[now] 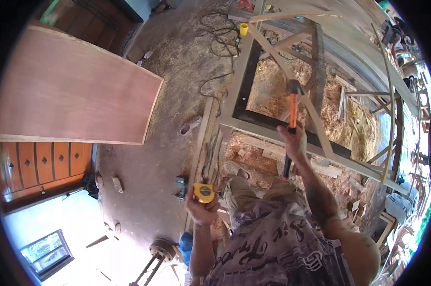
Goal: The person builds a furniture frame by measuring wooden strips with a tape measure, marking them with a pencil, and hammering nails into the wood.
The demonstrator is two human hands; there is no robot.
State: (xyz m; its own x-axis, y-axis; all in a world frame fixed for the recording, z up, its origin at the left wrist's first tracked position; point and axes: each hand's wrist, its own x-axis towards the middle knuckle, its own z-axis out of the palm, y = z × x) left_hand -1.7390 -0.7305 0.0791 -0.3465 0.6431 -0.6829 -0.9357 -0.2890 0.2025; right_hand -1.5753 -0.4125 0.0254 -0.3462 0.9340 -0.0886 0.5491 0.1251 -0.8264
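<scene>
My left hand (201, 209), low in the middle of the view, grips a yellow tape measure (204, 191). Its fingers are wrapped round the case. My right hand (295, 143) is closed round a hammer (293, 107) with an orange and black handle, its dark head pointing away from me. The hammer is over a large wooden frame (230, 112) with a dark inner edge and crossed diagonal braces (320, 128); I cannot tell whether it touches the frame. Below the frame are my legs and sandalled feet.
A reddish plywood board (77, 90) juts in at left, above an orange panelled door (49, 167). Tangled cords (213, 35) lie on the dusty floor near a yellow cup (244, 29). Wood offcuts (327, 169) and shavings surround the frame. A round metal object (160, 248) stands at bottom.
</scene>
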